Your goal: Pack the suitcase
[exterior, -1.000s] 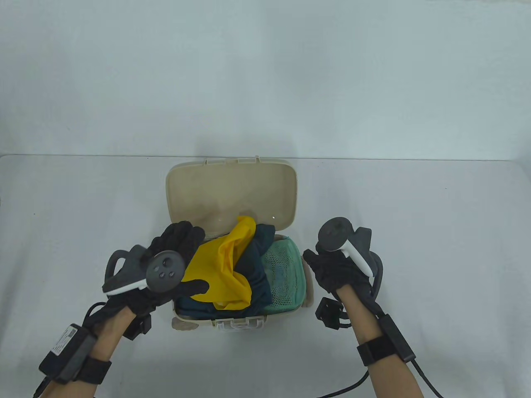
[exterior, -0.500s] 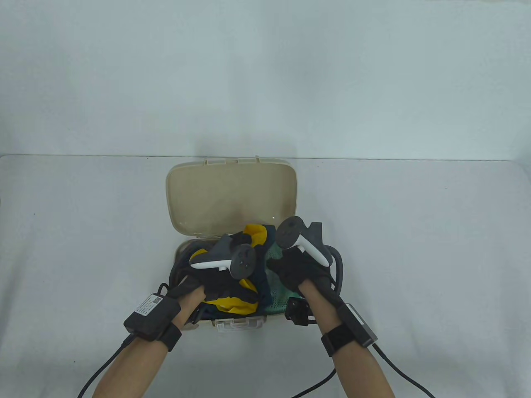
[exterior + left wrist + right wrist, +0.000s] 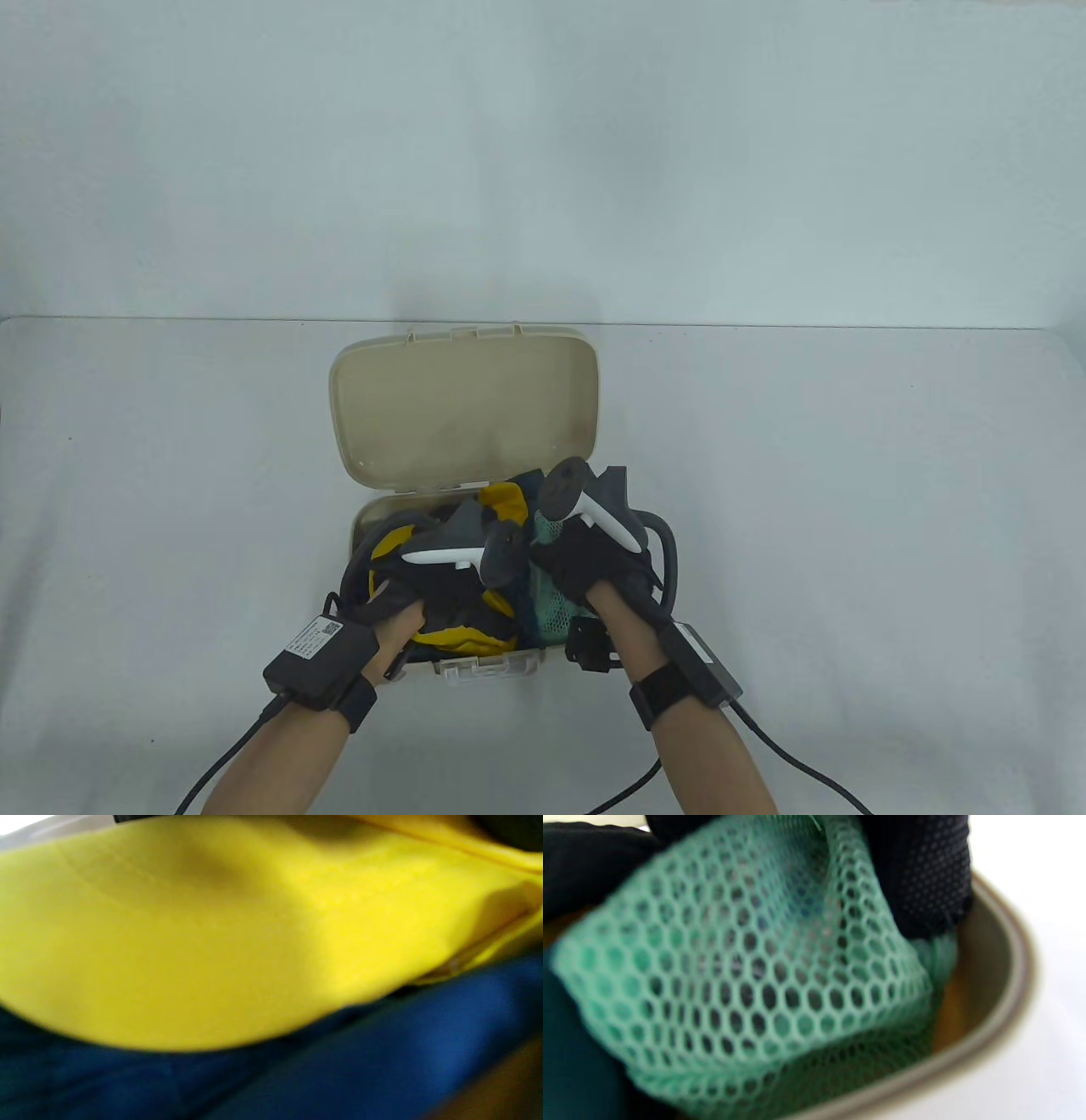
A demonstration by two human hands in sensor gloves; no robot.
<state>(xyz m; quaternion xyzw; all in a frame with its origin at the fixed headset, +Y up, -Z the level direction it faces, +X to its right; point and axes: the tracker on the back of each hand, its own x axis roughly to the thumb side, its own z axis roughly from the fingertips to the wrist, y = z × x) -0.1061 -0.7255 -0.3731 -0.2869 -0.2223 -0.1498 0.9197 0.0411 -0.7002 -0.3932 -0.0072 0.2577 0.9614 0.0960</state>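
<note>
The beige suitcase [image 3: 488, 666] lies open near the table's front, its lid [image 3: 462, 407] standing up behind. Inside are a yellow cloth [image 3: 501, 503], a dark blue garment [image 3: 530, 482] and a green mesh bag [image 3: 551, 607]. My left hand [image 3: 445, 594] lies palm down on the yellow cloth and presses it into the left half. The left wrist view is filled by yellow cloth [image 3: 212, 942] over blue fabric [image 3: 382, 1052]. My right hand [image 3: 585, 564] is in the right half. There its fingers [image 3: 925, 878] hold a fold of the mesh bag [image 3: 755, 984] beside the suitcase wall [image 3: 1009, 984].
The suitcase stands on a pale grey table [image 3: 848, 475] against a plain wall. Glove cables [image 3: 814, 772] trail off the table's front edge behind both wrists.
Both hands came in from beside the suitcase onto its contents and pushed the yellow cloth down. The suitcase and its lid shifted slightly to the left.
</note>
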